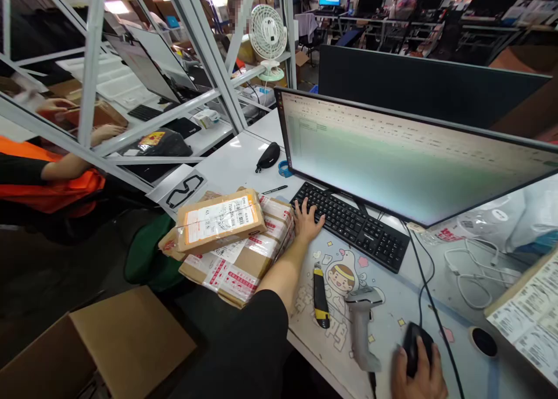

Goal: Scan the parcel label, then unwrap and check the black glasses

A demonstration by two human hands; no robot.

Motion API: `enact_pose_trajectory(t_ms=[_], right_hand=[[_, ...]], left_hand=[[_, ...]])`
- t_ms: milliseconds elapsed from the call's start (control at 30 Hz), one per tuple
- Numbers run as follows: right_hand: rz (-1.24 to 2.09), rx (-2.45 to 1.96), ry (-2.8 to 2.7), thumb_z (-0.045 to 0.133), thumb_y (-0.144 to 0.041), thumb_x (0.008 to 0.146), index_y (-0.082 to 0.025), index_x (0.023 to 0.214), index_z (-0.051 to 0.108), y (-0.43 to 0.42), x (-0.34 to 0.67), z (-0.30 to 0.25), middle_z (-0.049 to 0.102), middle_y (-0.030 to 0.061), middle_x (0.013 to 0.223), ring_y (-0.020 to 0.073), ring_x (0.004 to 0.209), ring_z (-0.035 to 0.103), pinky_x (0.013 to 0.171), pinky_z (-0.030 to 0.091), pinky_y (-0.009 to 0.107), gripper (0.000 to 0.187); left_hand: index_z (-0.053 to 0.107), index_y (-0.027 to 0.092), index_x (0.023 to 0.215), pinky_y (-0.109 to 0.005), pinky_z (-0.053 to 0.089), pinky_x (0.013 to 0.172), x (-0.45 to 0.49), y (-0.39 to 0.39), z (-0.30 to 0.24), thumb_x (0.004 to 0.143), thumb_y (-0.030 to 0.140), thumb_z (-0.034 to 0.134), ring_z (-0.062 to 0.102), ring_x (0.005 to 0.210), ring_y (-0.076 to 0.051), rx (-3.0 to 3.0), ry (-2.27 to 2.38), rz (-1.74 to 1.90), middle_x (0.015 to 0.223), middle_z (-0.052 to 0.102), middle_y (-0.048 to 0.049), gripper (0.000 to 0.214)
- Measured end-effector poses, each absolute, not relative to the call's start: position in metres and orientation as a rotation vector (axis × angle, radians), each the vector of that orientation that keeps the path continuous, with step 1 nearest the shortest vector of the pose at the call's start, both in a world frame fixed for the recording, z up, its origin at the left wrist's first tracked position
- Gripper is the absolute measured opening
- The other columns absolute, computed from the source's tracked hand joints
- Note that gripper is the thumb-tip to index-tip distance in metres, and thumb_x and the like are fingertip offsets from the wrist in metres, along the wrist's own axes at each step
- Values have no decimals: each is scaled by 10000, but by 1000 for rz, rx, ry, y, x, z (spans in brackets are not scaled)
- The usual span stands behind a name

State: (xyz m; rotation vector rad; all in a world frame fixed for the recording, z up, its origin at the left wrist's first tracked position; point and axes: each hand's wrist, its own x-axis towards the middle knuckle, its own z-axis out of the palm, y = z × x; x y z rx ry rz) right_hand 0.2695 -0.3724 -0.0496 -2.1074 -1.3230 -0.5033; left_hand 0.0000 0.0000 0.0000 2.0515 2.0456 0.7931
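Note:
My left hand lies on the left end of a black keyboard, its fingers spread over the keys. Under my right hand is a black computer mouse, with the fingers draped over it. Between my hands, a black and yellow utility knife and a grey barcode scanner rest on a cartoon desk mat. Beside my left forearm, a small labelled parcel sits on top of a larger taped parcel. A wide monitor stands behind the keyboard, showing a mostly blank spreadsheet-like screen.
An open cardboard box is at lower left. Label sheets and a white cable lie to the right. A black pouch, blue tape and pen lie behind the parcels. Beyond the metal frame, another person handles a box.

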Motion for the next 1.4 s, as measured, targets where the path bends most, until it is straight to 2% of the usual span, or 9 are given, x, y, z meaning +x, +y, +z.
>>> enact_pose_trajectory(t_ms=[367,567,767,900,1100,1233,1400], right_hand=[[-584,-2077,-1334,621,-471,1022,-160,1535,652,-373,273,-56,614,267,1544,475,1146,734,864,558,561,600],[-544,-2100,-1320,630,-476,1018,-159,1533,650,-374,273,-58,603,258,1560,463,1160,725,897,552,562,606],[-463,-2124,-1352,572,-489,1051,-117,1529,634,-374,272,-53,567,296,1574,469,1280,663,972,531,598,609],[-415,-2120,-1356,543,-486,1071,-90,1499,641,-373,270,-47,555,305,1577,463,1344,624,1018,514,599,591],[-420,-2144,-1344,561,-466,1071,-92,1498,641,-373,267,-46,551,300,1582,453,1363,613,1040,510,598,574],[-391,-2163,-1345,562,-452,1063,-95,1516,628,-376,269,-48,548,299,1586,459,1349,621,1022,517,599,581],[-444,-2152,-1336,623,-472,1008,-131,1540,633,-377,273,-55,583,297,1554,491,1240,677,938,544,620,632]], left_hand=[[703,263,1341,-696,237,1327,0,-1,0,983,510,632,211,1662,-448,2066,2035,839,1755,384,-90,441],[683,250,1366,-619,206,1360,1,-2,4,992,515,608,206,1673,-399,2078,2044,795,1763,378,-83,464],[648,195,1418,-559,187,1374,0,-5,7,994,497,609,248,1662,-369,2142,1986,769,1744,410,-116,522],[642,171,1434,-578,193,1361,6,-7,9,989,497,626,265,1653,-377,2292,1802,794,1724,436,-147,552],[639,156,1481,-562,227,1347,47,-10,19,1011,520,592,312,1634,-375,2532,1404,738,1689,494,-140,596],[596,155,1546,-557,195,1359,79,-17,22,1028,562,558,304,1641,-365,2660,1149,655,1670,526,-123,660],[523,199,1625,-591,190,1353,95,-22,17,1040,586,534,299,1640,-373,2691,1132,588,1671,527,-109,701]])
